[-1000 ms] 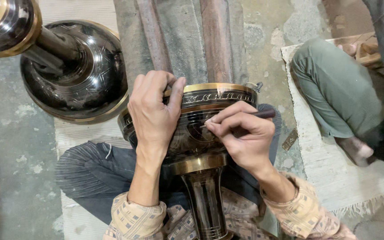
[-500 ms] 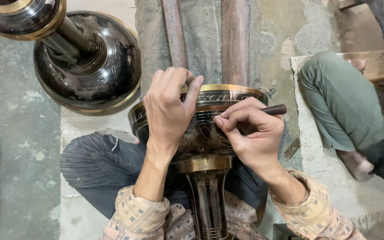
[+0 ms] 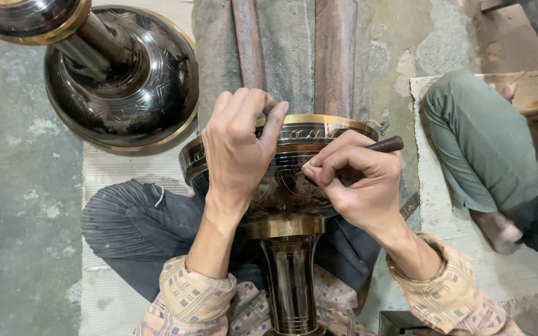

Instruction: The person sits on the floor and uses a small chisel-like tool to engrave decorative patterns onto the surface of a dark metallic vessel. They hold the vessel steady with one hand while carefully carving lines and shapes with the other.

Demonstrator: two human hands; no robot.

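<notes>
Dark glossy vase (image 3: pixel 284 186) w/ brass rim; left hand (image 3: pixel 238 146) grips rim, right hand (image 3: pixel 356 180) clasps engraving tool (image 3: pixel 386 144)

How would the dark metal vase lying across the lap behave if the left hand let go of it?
The vase looks round-bodied and lies on its side, so it would probably roll. Its polished surface seems slippery. It appears metal, likely stiff and fairly heavy; the left hand steadies its rim.
</notes>
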